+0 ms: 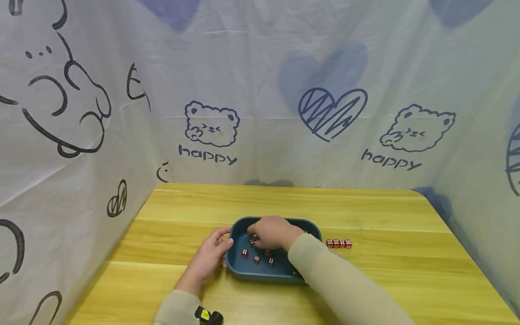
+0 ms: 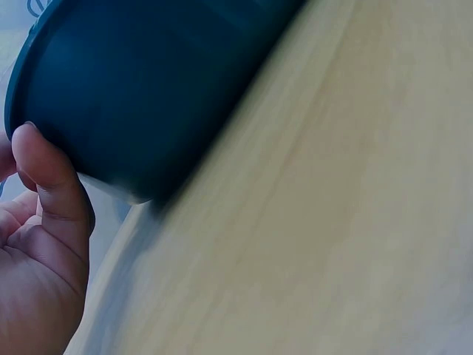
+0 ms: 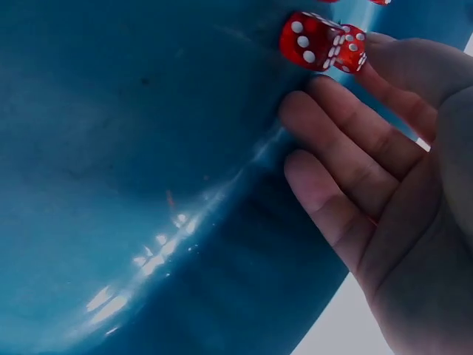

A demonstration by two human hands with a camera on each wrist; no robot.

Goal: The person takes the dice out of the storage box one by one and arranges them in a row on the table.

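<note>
A dark blue tray [image 1: 260,276] with rounded corners sits on the table with several red dice with white dots inside it. My left hand [image 1: 213,253] holds the tray's left end, the thumb at the rim; in the left wrist view the thumb [image 2: 52,177] lies against the outer wall. Reaching into the tray, my right hand [image 1: 276,232] pinches a red die [image 3: 352,49] between thumb and forefinger. Another red die [image 3: 301,43] sits right beside it. The other fingers of that hand are loosely bent near the tray wall. Loose dice [image 1: 256,259] lie closer to me in the tray.
A straight row of red dice [image 1: 339,244] stands on the wooden table [image 1: 390,275], just right of the tray. White cloth [image 1: 260,153] with printed bears and hearts hangs behind the table and along both sides.
</note>
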